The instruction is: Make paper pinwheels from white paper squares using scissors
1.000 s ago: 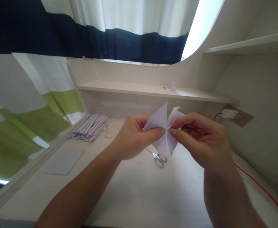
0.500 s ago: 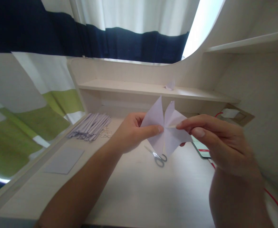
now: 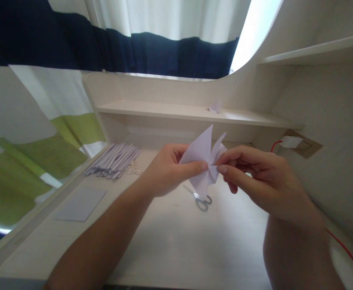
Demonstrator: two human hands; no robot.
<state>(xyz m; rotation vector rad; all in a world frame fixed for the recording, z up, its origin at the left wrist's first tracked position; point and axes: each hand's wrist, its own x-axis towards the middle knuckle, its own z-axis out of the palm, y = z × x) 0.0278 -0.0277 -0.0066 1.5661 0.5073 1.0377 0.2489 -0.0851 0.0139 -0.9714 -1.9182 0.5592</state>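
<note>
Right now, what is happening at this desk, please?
A person holds a folded white paper shape above the desk with both hands. The left hand pinches its middle between thumb and fingers; the right hand pinches the flaps on the other side. Below lie scissors, a bundle of paper strips and a flat sheet.

A home study corner — a pale wooden desk (image 3: 176, 241) built in under a window, with a low shelf (image 3: 176, 110) along its back. A striped curtain (image 3: 43, 104) hangs beside it, and a wall socket (image 3: 300, 146) feeds a red cable (image 3: 345, 249) — homely fittings.
</note>
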